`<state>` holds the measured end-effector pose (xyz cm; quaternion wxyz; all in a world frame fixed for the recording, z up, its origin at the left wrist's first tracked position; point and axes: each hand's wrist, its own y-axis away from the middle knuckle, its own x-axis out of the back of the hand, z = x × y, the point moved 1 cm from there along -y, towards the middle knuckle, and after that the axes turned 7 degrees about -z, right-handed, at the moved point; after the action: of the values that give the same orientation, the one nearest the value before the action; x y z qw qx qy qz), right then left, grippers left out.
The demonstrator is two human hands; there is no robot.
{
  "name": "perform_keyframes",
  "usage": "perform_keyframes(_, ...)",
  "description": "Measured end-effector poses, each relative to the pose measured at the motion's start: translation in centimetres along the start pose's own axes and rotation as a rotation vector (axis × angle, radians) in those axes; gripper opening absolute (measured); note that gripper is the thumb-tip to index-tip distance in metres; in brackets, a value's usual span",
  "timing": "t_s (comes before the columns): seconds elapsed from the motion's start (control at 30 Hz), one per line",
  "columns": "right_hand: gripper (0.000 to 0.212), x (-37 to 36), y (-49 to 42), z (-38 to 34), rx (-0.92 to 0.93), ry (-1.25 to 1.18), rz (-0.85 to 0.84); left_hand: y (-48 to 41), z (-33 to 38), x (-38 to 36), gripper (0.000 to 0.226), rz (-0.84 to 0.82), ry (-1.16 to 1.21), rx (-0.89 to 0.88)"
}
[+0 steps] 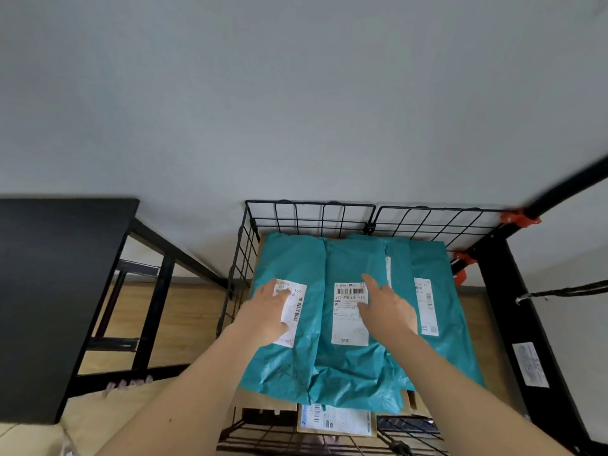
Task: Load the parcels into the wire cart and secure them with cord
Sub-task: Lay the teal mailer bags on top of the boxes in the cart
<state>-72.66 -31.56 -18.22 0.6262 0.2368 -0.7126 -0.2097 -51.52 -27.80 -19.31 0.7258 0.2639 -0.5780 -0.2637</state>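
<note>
Three teal plastic parcels with white labels lie side by side on top of the load in the black wire cart point(309, 212). My left hand point(266, 312) rests flat on the left parcel point(289, 258), covering part of its label. Fingers straight, my right hand point(386, 307) presses on the middle parcel point(352, 258), at the right edge of its label. The right parcel point(437, 268) lies partly under the middle one. Brown cardboard parcels point(335, 421) show beneath the teal ones at the near side. A black cord with a metal hook point(559, 292) hangs at the right.
A black table point(56, 291) stands to the left of the cart, with a wooden floor below it. A black cart post point(513, 311) with orange clips point(519, 218) rises at the right. A grey wall fills the background.
</note>
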Motion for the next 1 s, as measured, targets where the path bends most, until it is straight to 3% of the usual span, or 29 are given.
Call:
perform_keyframes(0.17,0.041,1.2,3.5,-3.7,0.092,-0.030,0.042,3.6,-1.1,2.5,0.058,0.106,0.021,-0.092)
perform_keyframes(0.5,0.037,0.9,12.3,-16.8,0.282,-0.089,0.175,16.1,-9.7,4.6,0.051,0.388,0.137,-0.182)
perform_keyframes(0.7,0.032,-1.9,18.2,-26.0,0.414,-0.063,0.264,24.2,-18.2,2.9,0.051,0.471,0.183,-0.120)
perform_keyframes(1.0,0.032,-6.6,24.4,-38.2,0.585,-0.079,0.223,33.4,-30.0,-1.5,0.049,0.581,0.247,0.030)
